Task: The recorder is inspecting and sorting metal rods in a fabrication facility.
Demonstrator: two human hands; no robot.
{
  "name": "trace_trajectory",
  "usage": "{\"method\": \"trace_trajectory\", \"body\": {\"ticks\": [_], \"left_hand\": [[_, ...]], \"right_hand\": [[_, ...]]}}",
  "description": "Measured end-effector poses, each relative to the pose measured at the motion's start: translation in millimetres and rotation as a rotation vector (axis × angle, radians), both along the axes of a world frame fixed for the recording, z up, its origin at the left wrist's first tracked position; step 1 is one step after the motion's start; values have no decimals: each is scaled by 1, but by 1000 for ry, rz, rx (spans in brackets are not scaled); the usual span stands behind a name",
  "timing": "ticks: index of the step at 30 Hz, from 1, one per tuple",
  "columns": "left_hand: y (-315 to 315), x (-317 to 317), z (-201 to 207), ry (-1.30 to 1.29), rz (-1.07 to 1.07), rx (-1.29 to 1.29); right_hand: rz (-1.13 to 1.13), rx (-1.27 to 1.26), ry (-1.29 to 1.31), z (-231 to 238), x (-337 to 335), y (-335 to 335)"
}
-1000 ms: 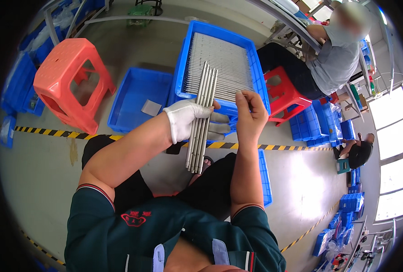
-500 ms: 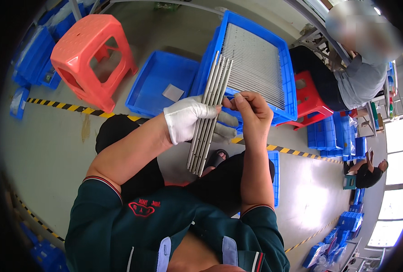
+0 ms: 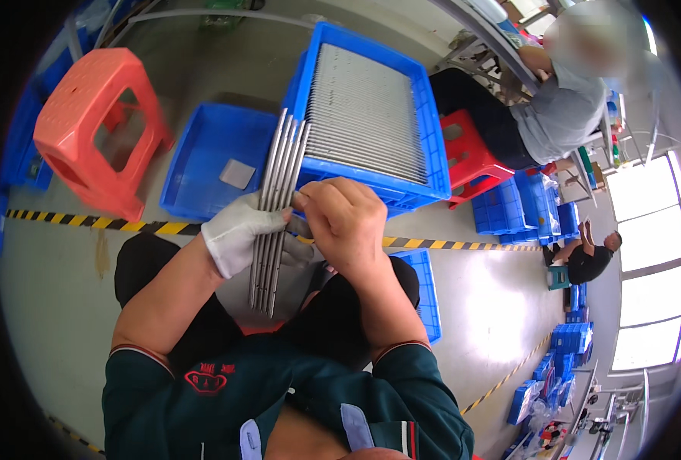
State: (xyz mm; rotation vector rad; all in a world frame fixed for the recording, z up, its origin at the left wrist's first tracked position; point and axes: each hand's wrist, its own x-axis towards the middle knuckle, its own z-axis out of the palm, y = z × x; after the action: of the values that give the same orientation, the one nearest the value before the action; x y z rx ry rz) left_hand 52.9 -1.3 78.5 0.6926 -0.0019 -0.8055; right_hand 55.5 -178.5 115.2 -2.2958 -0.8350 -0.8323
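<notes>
My left hand (image 3: 233, 230), in a white glove, is closed around a bundle of several thin metal rods (image 3: 276, 184). The rods stand side by side at a slight tilt, their far ends reaching the crate's near left corner. Bare and curled, my right hand (image 3: 348, 218) is at the bundle's right side, its fingertips by the gloved fingers. Whether anything is pinched there is hidden. Just beyond, a blue crate (image 3: 437, 146) holds closely packed rows of similar metal rods (image 3: 367, 115).
Left of the crate lies a shallow blue tray (image 3: 191, 165) with a small white square (image 3: 237, 174) in it. An orange-red stool (image 3: 76, 115) stands farther left. A person in grey (image 3: 555, 111) sits on a red stool (image 3: 471, 165) at right. Another blue crate (image 3: 428, 299) is beside my right knee.
The whole view has shifted, so the crate and stools appear farther left. My right hand has turned its back upward, fingers curled in toward the rods. My left hand keeps its hold.
</notes>
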Motion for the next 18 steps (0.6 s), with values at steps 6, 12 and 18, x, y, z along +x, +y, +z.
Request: {"method": "trace_trajectory", "body": {"ticks": [6,12,18], "left_hand": [[-9,3,-6,-38,-8,-119],[-7,2,-10,-28,39,-23],[-9,-2,-10,7,31,8]], "right_hand": [[-3,110,180,-6,6,-8],[56,168,202,-4,2,-1],[43,290,317,-9,1,6]]}}
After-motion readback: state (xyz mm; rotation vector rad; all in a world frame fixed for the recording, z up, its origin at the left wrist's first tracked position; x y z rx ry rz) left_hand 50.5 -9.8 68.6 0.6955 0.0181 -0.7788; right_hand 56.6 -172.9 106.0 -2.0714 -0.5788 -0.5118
